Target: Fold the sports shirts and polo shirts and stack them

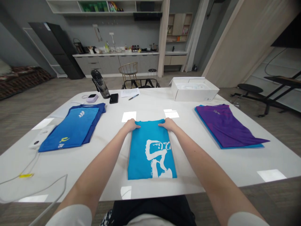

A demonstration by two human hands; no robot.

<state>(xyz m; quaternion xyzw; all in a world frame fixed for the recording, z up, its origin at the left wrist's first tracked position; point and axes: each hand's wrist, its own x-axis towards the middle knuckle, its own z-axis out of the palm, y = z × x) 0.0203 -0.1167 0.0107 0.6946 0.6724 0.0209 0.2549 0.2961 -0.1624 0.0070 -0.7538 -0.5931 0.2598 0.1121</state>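
While both hands work at its far edge, the folded turquoise garment (141, 153) lies flat on the white table (199, 169), directly before the person, white print facing up. Left hand (131, 125) sits at the garment's 11 o'clock corner, right hand (169, 124) at its 1 o'clock corner. Fingers of each are clamped on the cloth — thumbs on top, remaining fingers partly hidden.

Surroundings, clock centred on the garment: stacked blue garments (72, 128) between 9 and 10, overlapping a white power strip (39, 140); purple garment (223, 125) between 2 and 3, on a blue layer (222, 146); open white box (191, 95) near 1; dark bottle (101, 87) and phone (114, 98) near 11 — just beside each other.
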